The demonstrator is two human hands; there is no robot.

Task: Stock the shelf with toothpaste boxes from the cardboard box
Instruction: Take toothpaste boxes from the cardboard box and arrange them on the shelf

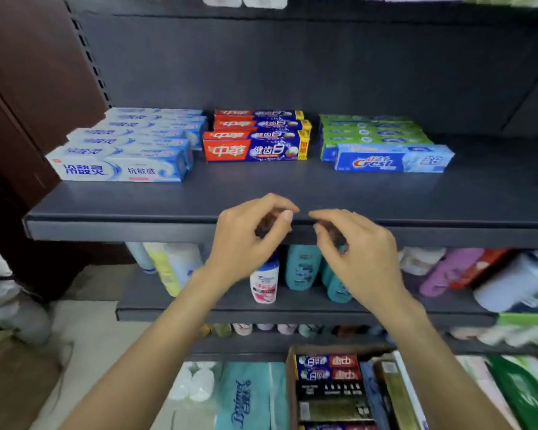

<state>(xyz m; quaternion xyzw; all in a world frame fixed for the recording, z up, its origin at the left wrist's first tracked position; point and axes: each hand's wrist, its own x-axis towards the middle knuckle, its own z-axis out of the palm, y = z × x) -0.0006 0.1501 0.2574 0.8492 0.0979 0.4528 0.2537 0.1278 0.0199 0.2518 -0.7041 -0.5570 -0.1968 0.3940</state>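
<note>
**Toothpaste boxes lined up on the shelf, both hands empty at its front edge**

Toothpaste stock sits in two places, with the hands between them. The left hand (pixel 249 240) and the right hand (pixel 354 252) hover side by side in front of the lip of the dark shelf (pixel 121 209), fingers loosely curled, thumbs and forefingers pointing toward each other with a small gap between; neither one holds anything.

From the hands, at 12 o'clock on the shelf surface, stands the row of red-and-blue toothpaste boxes (pixel 255 150), lying flat one behind another. At 10 o'clock is the row of white-and-blue toothpaste boxes (pixel 121 169), set nearer the shelf's front (the front box angles slightly). At 1 o'clock lie the green toothpaste boxes (pixel 373 131), with a blue Crest box (pixel 395 159) laid across their front. The three groups stand apart from each other.

At 6 o'clock, low in the view between the forearms, is the open cardboard box (pixel 291 383), with more red-and-blue boxes and some dark ones packed inside.

Just behind the hands, on the next shelf down, stand shampoo bottles (pixel 302 268), teal and white. At 7 o'clock lies a teal tissue pack (pixel 246 395).
</note>
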